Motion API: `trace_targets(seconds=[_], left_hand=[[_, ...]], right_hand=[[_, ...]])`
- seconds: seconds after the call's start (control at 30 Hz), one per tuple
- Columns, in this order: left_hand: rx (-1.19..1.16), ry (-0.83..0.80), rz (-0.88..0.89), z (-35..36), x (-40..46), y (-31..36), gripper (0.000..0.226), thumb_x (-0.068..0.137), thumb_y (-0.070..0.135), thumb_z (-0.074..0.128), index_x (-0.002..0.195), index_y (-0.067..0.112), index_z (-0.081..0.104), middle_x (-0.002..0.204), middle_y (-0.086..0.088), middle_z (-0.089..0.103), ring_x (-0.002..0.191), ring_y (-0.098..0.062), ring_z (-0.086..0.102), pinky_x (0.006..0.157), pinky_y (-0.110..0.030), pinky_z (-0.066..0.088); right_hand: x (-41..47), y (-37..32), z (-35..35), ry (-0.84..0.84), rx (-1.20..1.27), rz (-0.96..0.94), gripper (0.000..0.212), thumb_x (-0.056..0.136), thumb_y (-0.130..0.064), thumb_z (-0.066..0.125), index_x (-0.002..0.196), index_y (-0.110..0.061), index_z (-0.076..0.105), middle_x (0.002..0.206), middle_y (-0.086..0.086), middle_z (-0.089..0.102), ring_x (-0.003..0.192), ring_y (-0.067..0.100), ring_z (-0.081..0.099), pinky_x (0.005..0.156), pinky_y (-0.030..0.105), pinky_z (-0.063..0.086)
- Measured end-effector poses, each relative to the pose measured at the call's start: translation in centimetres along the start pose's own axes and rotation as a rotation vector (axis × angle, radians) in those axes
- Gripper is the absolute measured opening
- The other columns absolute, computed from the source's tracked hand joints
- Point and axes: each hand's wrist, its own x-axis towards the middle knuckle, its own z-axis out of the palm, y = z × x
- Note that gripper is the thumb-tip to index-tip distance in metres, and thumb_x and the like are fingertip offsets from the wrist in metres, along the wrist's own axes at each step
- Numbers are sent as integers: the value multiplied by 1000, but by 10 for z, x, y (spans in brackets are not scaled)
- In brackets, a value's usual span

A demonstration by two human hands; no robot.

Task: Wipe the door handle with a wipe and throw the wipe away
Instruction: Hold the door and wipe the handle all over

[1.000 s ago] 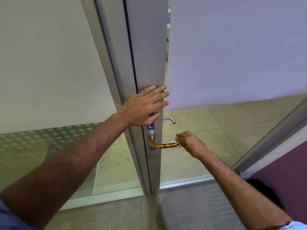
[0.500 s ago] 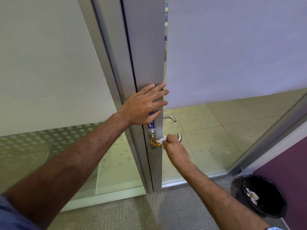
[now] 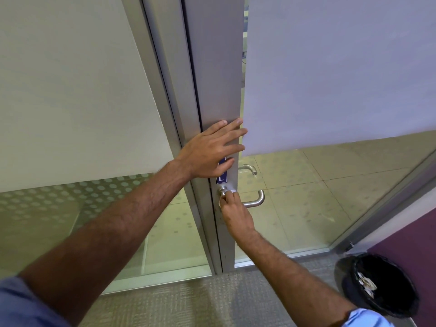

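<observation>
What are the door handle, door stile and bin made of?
Door handle: looks like brushed steel; grey satin tube, soft highlights.
Door stile: probably brushed or anodised aluminium; flat matte grey.
Bin: material hidden; glossy, wrinkled black liner, likely plastic film.

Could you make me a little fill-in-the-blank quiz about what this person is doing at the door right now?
1. The right hand presses a white ____ against the door handle.
2. The left hand lies ____ against the door frame above the handle.
3. The bin on the floor at lower right has a ____ liner.

Missing words: wipe; flat; black
</observation>
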Motion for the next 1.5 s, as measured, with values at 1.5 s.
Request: trace_targets(seconds=[1.5], left_hand=[[0,55,1,7,-1,0,30,93,26,57,118,17,71,150,-11,53,150,-29,35,124,-46,25]], right_hand=[[-9,126,6,-234,1603,726,20,92,11,55,98,3,73,83,12,76,73,23,69,61,24,60]])
